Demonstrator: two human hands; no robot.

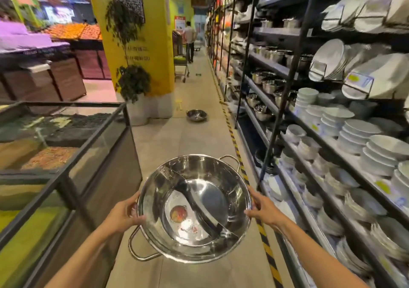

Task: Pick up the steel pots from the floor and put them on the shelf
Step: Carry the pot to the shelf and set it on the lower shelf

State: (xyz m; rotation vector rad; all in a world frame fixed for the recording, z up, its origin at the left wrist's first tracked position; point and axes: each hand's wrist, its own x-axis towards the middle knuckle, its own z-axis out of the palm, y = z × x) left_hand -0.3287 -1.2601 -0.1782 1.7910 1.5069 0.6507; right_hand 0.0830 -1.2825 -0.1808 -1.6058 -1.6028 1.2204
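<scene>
A wide steel pot (194, 208) with a curved divider inside and two loop handles is held above the aisle floor, low in the middle of the head view. My left hand (124, 214) grips its left rim and my right hand (262, 208) grips its right rim. A second steel pot (196, 115) sits on the floor farther down the aisle, near the yellow pillar. On the right, the dark metal shelf (261, 93) carries several similar steel pots (269, 85) on its middle levels.
White plates and bowls (358, 146) fill the near shelves on the right. A glass-topped bin counter (66, 150) borders the aisle on the left. A yellow pillar (141, 44) with plants stands ahead. A person with a cart (189, 42) is far down the aisle.
</scene>
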